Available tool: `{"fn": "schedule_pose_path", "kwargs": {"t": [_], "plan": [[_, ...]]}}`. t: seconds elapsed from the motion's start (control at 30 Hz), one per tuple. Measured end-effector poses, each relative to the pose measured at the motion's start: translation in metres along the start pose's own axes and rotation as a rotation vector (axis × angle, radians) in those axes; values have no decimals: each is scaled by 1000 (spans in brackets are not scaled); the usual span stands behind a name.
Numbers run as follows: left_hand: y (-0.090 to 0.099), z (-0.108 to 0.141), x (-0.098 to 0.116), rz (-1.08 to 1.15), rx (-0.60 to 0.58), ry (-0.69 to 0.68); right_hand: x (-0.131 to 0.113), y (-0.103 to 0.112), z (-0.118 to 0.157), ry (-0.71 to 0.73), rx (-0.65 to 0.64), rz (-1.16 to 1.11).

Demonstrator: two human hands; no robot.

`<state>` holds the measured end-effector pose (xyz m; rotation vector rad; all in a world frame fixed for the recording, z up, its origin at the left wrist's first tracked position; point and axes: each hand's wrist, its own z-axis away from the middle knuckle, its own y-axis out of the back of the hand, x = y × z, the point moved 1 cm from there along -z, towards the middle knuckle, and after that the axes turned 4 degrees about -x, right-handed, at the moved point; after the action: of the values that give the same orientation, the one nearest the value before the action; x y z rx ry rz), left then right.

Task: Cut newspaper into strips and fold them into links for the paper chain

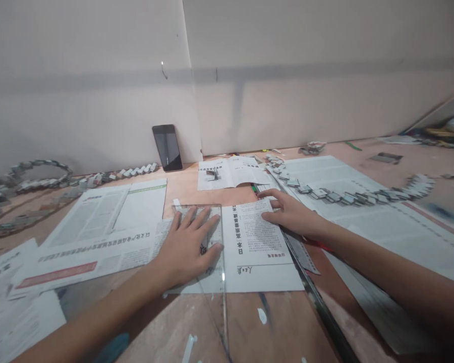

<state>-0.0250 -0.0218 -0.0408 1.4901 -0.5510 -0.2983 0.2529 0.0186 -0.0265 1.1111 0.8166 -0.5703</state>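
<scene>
My left hand (191, 247) lies flat with spread fingers on a clear triangular ruler (224, 302), pressing it over a printed newspaper sheet (263, 275). The ruler's long edge runs up and down across the sheet, with printed columns showing to its right. My right hand (287, 212) rests at the sheet's upper right edge. Its thumb and index finger are apart, and I see nothing between them. Just beyond those fingertips is a small green and black object (254, 188), mostly hidden. A long dark straight strip (321, 307) runs beside the sheet, under my right forearm.
A phone (168, 147) leans on the wall. Folded-paper chains lie at left (79, 189) and right (348, 197). More newspaper (98, 252) covers the left side, and large sheets (393, 242) cover the right. A folded printed sheet (230, 172) sits at the back.
</scene>
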Motion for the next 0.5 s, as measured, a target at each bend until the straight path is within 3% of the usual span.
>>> {"fn": "schedule_pose_path", "kwargs": {"t": [0.5], "plan": [[0,-1,1,-38,-37,18,-9,-1,4,-26,-12,-31]]}}
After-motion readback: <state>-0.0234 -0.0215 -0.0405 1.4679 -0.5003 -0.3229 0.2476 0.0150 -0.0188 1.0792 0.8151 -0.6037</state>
